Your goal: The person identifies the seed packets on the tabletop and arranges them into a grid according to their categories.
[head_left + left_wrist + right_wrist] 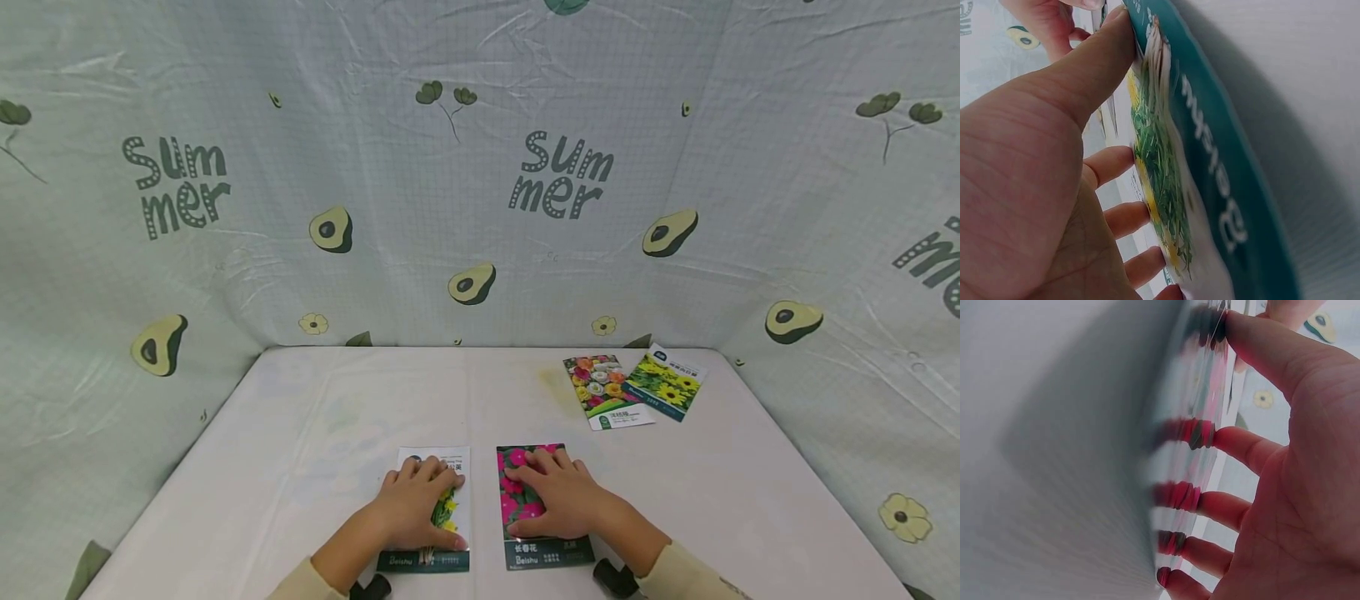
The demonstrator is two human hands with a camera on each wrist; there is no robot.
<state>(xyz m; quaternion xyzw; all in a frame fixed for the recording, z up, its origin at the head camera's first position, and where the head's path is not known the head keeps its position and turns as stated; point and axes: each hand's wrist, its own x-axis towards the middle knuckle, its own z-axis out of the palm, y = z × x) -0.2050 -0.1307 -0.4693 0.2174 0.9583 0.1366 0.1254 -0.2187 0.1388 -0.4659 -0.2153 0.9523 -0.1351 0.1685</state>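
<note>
Two seed packets lie side by side near the front edge of the white table point(300, 433). My left hand point(412, 502) rests flat on the white packet with yellow flowers and a teal band point(430, 561). In the left wrist view its thumb point(1085, 69) touches the packet's edge point(1210, 156) and the fingers lie straight on it. My right hand point(561, 500) rests flat on the pink-flower packet point(551, 552). The right wrist view shows the fingertips point(1235, 440) pressing the glossy packet point(1200, 394), which mirrors them.
Two more flower seed packets lie at the back right of the table, one with mixed blooms point(606, 392) and one with yellow flowers point(667, 383). A cloth printed with avocados point(472, 283) walls in the table on three sides.
</note>
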